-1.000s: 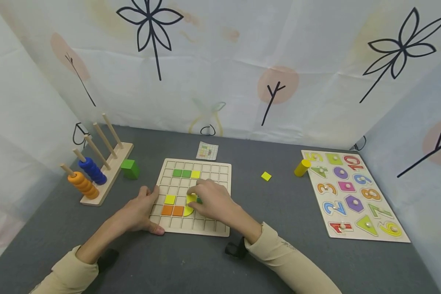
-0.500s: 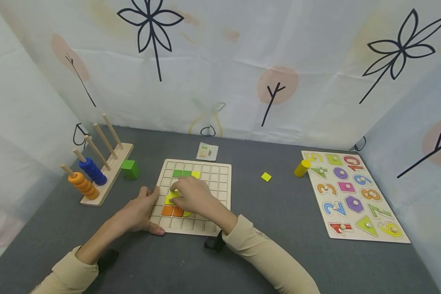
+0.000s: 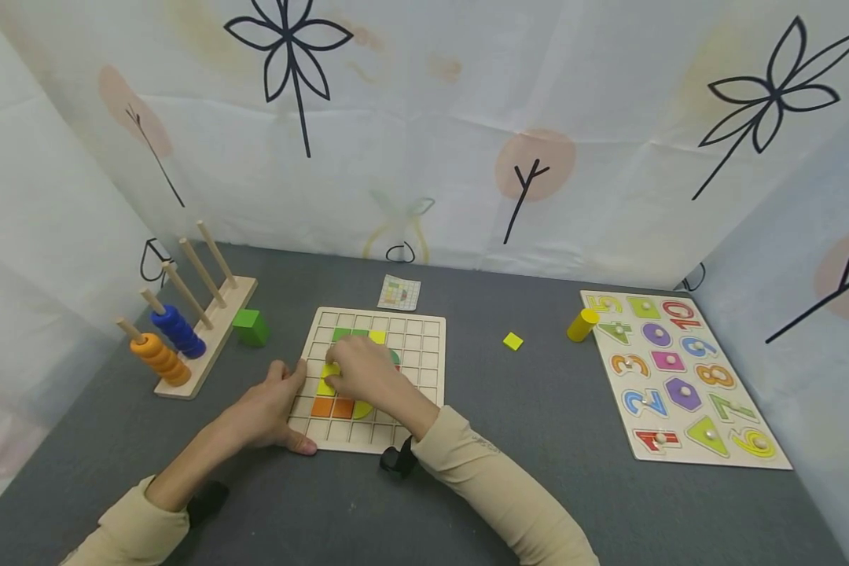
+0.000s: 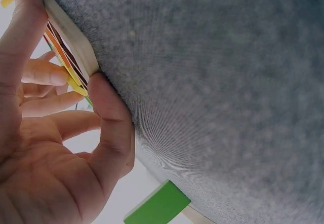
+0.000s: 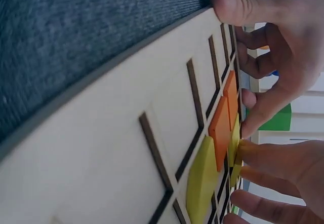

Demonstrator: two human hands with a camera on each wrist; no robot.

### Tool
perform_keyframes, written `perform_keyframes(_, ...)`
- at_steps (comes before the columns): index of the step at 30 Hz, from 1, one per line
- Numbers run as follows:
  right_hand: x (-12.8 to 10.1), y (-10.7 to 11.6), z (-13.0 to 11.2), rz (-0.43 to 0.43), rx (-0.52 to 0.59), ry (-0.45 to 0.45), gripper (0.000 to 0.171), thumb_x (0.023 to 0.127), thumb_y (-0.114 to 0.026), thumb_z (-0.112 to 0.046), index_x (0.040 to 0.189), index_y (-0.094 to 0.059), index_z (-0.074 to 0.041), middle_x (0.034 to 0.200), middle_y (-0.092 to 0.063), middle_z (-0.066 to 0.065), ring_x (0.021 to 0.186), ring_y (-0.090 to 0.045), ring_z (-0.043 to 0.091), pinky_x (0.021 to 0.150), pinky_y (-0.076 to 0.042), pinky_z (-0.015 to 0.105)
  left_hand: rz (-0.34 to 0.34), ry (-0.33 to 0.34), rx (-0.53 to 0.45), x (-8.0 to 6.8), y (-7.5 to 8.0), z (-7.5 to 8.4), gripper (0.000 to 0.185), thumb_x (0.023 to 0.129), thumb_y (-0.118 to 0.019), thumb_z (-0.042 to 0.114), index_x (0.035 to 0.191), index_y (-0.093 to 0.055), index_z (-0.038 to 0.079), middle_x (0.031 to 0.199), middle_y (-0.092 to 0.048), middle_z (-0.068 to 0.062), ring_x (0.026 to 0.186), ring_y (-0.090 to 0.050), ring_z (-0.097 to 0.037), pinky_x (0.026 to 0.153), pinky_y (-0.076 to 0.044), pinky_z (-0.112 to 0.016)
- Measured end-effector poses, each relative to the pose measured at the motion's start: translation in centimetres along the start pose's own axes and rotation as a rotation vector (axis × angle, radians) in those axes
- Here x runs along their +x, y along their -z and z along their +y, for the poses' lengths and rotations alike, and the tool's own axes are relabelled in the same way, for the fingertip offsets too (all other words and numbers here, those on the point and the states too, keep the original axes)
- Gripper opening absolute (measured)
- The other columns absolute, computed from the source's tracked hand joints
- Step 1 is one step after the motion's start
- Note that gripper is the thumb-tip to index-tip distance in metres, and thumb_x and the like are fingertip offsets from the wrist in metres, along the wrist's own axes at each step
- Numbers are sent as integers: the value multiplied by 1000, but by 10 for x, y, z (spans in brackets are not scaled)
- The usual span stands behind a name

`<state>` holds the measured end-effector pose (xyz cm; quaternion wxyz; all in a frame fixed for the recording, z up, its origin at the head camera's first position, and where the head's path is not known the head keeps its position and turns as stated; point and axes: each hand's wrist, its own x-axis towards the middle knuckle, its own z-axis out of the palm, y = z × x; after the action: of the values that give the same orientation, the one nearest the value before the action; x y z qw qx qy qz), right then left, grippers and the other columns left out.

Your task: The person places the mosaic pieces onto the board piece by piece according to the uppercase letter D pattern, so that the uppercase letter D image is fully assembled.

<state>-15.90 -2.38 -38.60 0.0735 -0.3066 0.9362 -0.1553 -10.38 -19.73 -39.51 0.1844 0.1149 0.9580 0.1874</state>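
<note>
pale wooden grid board (image 3: 424,330): smooth, matt, dark scored lines. flat painted orange square tiles (image 5: 221,127): smooth, satin. grey table cloth (image 4: 228,82): rough, woven, matt. cream long sleeves (image 3: 495,487): soft knit cloth.

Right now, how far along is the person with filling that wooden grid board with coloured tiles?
Early on. A few tiles, including the orange square tiles, sit in the wooden grid board. The right hand handles a yellow tile; the left hand steadies the edge. Most cells are bare, and a yellow square tile lies outside.

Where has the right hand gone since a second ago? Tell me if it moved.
Yes. The right hand slid left across the grid board, toward the left hand at the board's edge.
</note>
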Motion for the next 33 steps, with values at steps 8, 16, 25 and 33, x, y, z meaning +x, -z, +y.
perform_keyframes(8, 1, -1, 5, 8, 12, -30, 20, 92, -76, -25, 108, -82, -14, 111, -76, 1, 84, -63, 13, 48, -40, 20, -2, 4, -2, 0, -1, -1, 138, 54, -100, 44, 154, -25, -17, 121, -44, -30, 82, -51, -25, 68, -47, -36)
perform_keyframes(16, 2, -1, 7, 39, 27, -17, 13, 92, -76, -22, 96, -83, -11, 90, -73, -1, 60, -47, 7, 42, -32, 18, -2, 2, -1, 0, -1, 0, 138, 55, -100, 45, 154, -25, -17, 121, -44, -29, 81, -51, -24, 67, -47, -36)
perform_keyframes(25, 2, 1, 8, 49, 44, 0, 18, 92, -74, -14, 108, -81, -9, 116, -78, 5, 70, -56, 10, 43, -37, 16, 6, 2, 2, 0, 0, 0, 138, 54, -100, 44, 153, -26, -17, 120, -44, -30, 82, -51, -25, 69, -48, -37)
perform_keyframes(33, 2, 0, 9, 53, 33, -1, 19, 91, -74, -14, 108, -81, -9, 117, -77, 4, 74, -57, 10, 46, -40, 17, 6, 6, 1, 0, 0, 1, 138, 54, -100, 44, 153, -26, -17, 119, -44, -29, 81, -50, -25, 68, -47, -36)
